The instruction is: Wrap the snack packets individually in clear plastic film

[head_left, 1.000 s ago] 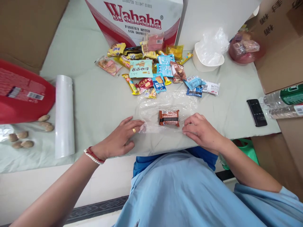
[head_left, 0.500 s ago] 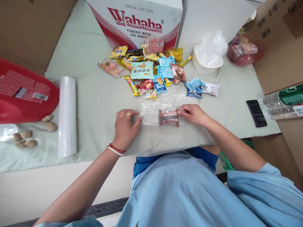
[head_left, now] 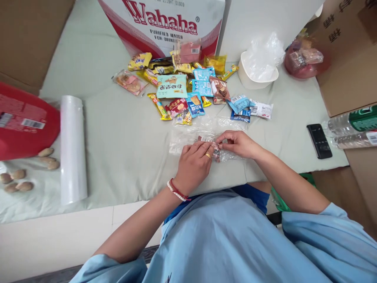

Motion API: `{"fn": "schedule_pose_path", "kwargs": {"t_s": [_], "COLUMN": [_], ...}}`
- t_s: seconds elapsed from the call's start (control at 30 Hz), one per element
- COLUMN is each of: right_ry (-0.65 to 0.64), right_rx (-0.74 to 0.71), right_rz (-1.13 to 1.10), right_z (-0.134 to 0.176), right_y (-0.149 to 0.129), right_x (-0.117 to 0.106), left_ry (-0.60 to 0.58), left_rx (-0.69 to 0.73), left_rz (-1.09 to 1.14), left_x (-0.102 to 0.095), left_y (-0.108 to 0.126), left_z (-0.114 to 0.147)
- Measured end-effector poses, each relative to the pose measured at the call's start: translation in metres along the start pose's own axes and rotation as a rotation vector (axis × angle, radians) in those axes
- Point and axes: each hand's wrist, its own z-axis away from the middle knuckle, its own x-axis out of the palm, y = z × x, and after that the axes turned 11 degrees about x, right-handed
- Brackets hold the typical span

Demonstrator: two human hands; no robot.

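A brown wrapped snack packet [head_left: 217,152] lies on a clear plastic bag [head_left: 178,142] near the table's front edge. My left hand [head_left: 194,162] rests over the packet's left and middle part, its fingers together and bent down on it. Much of the packet is hidden under those fingers. At its right end, my right hand [head_left: 238,144] pinches the packet's edge between thumb and index finger. The bag spreads flat beneath the packet and shows on both sides of it.
A heap of wrapped snacks [head_left: 172,86] lies behind the bag, against a Wahaha carton [head_left: 165,29]. A white bowl [head_left: 256,78] holds crumpled plastic bags. At left are a plastic roll [head_left: 73,149], a red jug [head_left: 26,122] and several walnuts [head_left: 25,186]. A black phone [head_left: 319,140] and bottles lie right.
My left hand has moved right, from the bag's left edge onto the snack packet. The packet has tilted slightly, its right end lower, with my right hand still at it. The view has shifted slightly.
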Motion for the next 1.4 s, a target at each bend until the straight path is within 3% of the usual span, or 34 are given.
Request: {"fn": "schedule_pose_path", "kwargs": {"t_s": [0.17,0.33,0.4,0.5,0.6,0.73,0.87,1.0,1.1,1.27,1.4], "right_ry": [-0.05,0.245,0.29,0.239,0.14,0.087,0.071,-0.058,-0.032,0.05,0.041], "right_rx": [-0.019,-0.116,-0.099,0.006,0.051,-0.016,-0.156,-0.334,-0.364,-0.397,-0.321], "right_rz": [0.001,0.358,0.524,0.683,0.659,0.505,0.522,0.515,0.428,0.405,0.547], "right_z": [-0.003,-0.039,-0.059,-0.084,-0.093,-0.078,-0.039,0.0,0.015,0.02,0.022], "right_y": [0.002,-0.003,-0.008,-0.015,-0.026,-0.047,-0.064,-0.056,-0.035,-0.017,-0.024], "right_x": [-0.01,-0.032,-0.034,-0.026,-0.022,-0.032,-0.031,0.0,0.027,0.049,0.052], "left_ry": [-0.002,0.011,0.032,0.041,0.029,0.038,0.027,-0.003,0.009,0.1,0.302], "left_rx": [0.012,-0.029,-0.02,-0.034,-0.064,-0.071,-0.069,-0.107,-0.117,-0.205,-0.464], "left_rz": [-0.009,-0.029,-0.044,-0.047,-0.028,-0.048,-0.045,0.012,0.071,0.307,0.522], "left_x": [0.007,0.008,0.009,0.01,0.01,0.01,0.01,0.011,0.01,0.0,-0.007], "left_y": [-0.004,0.001,0.003,0.007,0.009,0.011,0.012,0.01,0.003,-0.007,-0.017], "left_z": [0.004,0.003,0.001,0.0,0.002,0.003,0.002,0.004,0.009,0.023,0.033]}}
